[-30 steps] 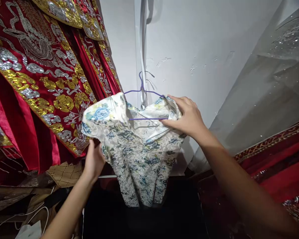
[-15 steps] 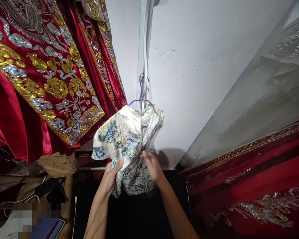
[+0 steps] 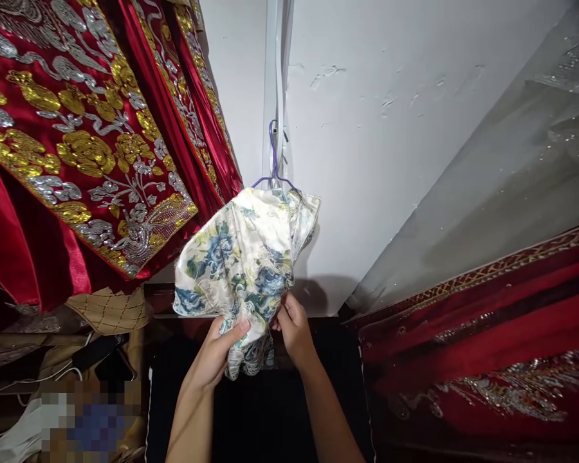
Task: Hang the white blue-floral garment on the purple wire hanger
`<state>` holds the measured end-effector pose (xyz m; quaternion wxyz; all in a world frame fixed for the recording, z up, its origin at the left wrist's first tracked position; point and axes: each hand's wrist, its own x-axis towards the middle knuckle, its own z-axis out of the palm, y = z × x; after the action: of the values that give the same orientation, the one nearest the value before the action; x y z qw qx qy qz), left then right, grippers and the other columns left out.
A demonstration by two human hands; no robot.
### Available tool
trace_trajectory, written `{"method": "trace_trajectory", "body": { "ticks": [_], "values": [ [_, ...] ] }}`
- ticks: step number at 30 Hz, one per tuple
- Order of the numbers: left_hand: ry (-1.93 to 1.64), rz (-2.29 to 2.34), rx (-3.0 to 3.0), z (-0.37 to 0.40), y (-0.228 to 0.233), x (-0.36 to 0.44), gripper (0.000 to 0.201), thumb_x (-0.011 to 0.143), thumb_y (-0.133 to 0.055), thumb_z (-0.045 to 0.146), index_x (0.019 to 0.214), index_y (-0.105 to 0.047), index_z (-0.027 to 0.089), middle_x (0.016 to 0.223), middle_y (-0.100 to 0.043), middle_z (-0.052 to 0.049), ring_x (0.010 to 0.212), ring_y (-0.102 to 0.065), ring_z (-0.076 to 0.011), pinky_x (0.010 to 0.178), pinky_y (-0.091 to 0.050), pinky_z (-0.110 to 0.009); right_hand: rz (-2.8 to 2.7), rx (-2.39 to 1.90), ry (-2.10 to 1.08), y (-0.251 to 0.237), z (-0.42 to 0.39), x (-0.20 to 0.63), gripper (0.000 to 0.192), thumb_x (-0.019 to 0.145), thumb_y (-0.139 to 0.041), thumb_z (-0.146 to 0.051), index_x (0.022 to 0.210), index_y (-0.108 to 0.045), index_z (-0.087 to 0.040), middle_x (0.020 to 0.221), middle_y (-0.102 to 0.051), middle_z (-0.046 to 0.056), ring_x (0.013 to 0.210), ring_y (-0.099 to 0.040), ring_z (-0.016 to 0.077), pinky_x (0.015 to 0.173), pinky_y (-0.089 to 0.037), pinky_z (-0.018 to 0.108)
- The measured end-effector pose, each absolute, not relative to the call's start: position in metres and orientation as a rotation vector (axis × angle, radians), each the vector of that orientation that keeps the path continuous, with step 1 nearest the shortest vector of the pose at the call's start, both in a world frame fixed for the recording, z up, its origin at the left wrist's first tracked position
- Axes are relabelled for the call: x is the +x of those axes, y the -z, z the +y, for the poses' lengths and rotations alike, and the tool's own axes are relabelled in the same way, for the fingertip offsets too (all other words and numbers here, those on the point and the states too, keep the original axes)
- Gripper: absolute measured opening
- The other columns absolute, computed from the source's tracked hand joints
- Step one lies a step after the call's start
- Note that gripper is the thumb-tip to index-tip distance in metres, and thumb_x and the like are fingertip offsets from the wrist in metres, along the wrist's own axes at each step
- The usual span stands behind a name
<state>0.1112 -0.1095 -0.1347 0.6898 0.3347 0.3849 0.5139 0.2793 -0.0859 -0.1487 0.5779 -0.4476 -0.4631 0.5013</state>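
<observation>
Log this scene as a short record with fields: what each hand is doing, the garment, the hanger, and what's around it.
left hand: grips lower part of floral garment
right hand: pinches the same fabric from the right
floral garment: white satin, blue flowers, bunched, on hanger
hanger: purple wire, hooked up by white wall
left side: red embroidered robe, gold and silver motifs
right side: clear plastic cover over red fabric

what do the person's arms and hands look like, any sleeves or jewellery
Both forearms are bare up to the picture's bottom edge, with no sleeve in view. The left hand and right hand wear no gloves; no ring, watch or bracelet shows. The nails look short and unpainted.
</observation>
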Motion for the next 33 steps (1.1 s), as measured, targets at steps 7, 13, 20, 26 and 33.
{"method": "trace_trajectory", "body": {
  "ticks": [7,13,20,26,33],
  "values": [
    [-1.612,1.399,0.809,-0.097,0.15,0.107,0.064,0.078,-0.08,0.041,0.135,-0.058,0.022,0.131,-0.064,-0.012,0.129,-0.056,-0.0337,0.11,-0.044,-0.044,-1.019,-1.088,-1.025,0.143,-0.095,0.296,0.035,0.096,-0.053,-0.038,0.065,-0.052,-0.022,0.061,-0.042,-0.001,0.058,-0.037,0.0152,0.057,-0.031,0.031],
    [-1.588,1.395,1.566,-0.094,0.155,0.145,0.034,0.088,-0.069,0.031,0.122,-0.064,0.026,0.129,-0.059,-0.009,0.127,-0.052,-0.0279,0.111,-0.038,-0.04,-1.141,-1.128,-1.156,0.142,-0.097,0.288,0.029,0.092,-0.057,-0.037,0.07,-0.065,-0.02,0.057,-0.045,-0.002,0.055,-0.04,0.014,0.055,-0.03,0.03],
    [-1.321,1.113,1.637,-0.086,0.154,0.165,0.011,0.095,-0.057,0.029,0.1,-0.064,0.021,0.098,-0.066,-0.005,0.096,-0.062,-0.0213,0.089,-0.047,-0.031,-1.149,-1.12,-1.313,0.128,-0.099,0.29,0.032,0.089,-0.059,-0.041,0.068,-0.068,-0.018,0.045,-0.048,-0.003,0.044,-0.034,0.0106,0.049,-0.025,0.027],
    [-1.295,1.015,1.708,-0.086,0.144,0.173,0.018,0.101,-0.046,0.031,0.102,-0.06,0.021,0.102,-0.062,-0.009,0.099,-0.06,-0.0228,0.092,-0.047,-0.034,-1.06,-1.011,-1.46,0.105,-0.095,0.306,0.035,0.086,-0.065,-0.045,0.062,-0.064,-0.018,0.042,-0.047,-0.002,0.041,-0.029,0.0097,0.045,-0.016,0.028],
    [-1.249,1.022,1.776,-0.086,0.143,0.171,0.019,0.102,-0.044,0.033,0.097,-0.058,0.022,0.092,-0.06,-0.007,0.09,-0.057,-0.0226,0.085,-0.045,-0.033,-0.989,-0.796,-1.302,0.03,-0.031,0.32,0.024,0.081,-0.073,-0.034,0.069,-0.066,-0.015,0.045,-0.037,-0.007,0.042,-0.028,0.0063,0.041,-0.018,0.025]
  ]
}}
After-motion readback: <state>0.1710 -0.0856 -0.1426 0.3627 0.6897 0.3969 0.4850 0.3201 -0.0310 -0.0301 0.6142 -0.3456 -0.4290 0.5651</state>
